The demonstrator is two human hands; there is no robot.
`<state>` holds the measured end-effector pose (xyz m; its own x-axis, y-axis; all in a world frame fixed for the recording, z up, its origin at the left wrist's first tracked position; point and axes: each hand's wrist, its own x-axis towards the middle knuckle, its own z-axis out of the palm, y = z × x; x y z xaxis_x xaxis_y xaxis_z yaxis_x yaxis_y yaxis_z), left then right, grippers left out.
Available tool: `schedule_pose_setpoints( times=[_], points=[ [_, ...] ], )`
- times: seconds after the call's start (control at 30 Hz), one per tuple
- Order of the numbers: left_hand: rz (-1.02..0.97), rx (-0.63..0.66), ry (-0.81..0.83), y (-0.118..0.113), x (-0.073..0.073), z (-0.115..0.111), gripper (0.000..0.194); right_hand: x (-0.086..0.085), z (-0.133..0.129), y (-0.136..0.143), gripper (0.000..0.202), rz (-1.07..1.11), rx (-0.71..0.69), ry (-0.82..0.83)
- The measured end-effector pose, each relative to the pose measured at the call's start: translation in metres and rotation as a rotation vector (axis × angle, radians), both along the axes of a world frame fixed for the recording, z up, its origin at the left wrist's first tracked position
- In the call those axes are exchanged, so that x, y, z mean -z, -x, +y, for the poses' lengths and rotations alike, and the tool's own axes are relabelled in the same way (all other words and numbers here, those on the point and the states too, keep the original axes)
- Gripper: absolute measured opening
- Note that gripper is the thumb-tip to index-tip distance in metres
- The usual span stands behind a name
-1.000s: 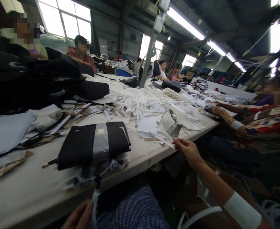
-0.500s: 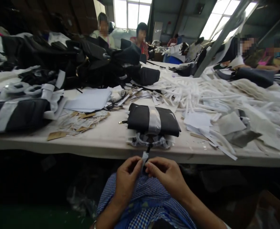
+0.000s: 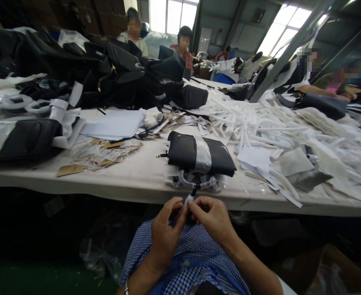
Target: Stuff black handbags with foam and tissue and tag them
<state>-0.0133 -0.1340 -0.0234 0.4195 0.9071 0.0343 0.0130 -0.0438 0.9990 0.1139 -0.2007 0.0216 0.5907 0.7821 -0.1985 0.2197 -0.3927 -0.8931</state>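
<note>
A folded black bag (image 3: pixel 183 153) with a white wrap (image 3: pixel 202 155) around its middle lies near the table's front edge. From it a black strap (image 3: pixel 194 191) hangs over the edge, with a small piece of white wrapping (image 3: pixel 189 199) at its end. My left hand (image 3: pixel 167 225) pinches this wrapping from the left, thumb and forefinger close together. On the other side my right hand (image 3: pixel 213 217) grips the same wrapping between thumb and fingertips. Fingers partly hide the wrapped end.
Stringed tags (image 3: pixel 106 153) and white sheets (image 3: pixel 114 124) lie left on the table (image 3: pixel 131 174). Black bags (image 3: pixel 119 76) are piled behind. White strips (image 3: pixel 245 119) cover the right side. A metal post (image 3: pixel 286 53) slants up at right. Several people are beyond.
My right fingertips have moved up onto the white wrapping. My left fingers have spread slightly around it. The view has shifted a little.
</note>
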Motion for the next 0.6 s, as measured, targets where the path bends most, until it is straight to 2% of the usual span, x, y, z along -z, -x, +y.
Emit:
schedule_pose_setpoints(
  times=[0.13, 0.37, 0.6],
  points=[
    [0.029, 0.106, -0.014, 0.000, -0.004, 0.002, 0.019, 0.000, -0.001, -0.004, 0.037, 0.023, -0.029, -0.003],
    [-0.071, 0.226, 0.408, -0.004, -0.003, 0.008, 0.029, 0.007, -0.015, -0.018, 0.019, 0.098, -0.206, -0.019],
    [-0.136, 0.291, 0.731, -0.006, -0.005, 0.007, 0.037, 0.014, -0.016, -0.017, 0.023, 0.146, -0.189, -0.074]
  ],
)
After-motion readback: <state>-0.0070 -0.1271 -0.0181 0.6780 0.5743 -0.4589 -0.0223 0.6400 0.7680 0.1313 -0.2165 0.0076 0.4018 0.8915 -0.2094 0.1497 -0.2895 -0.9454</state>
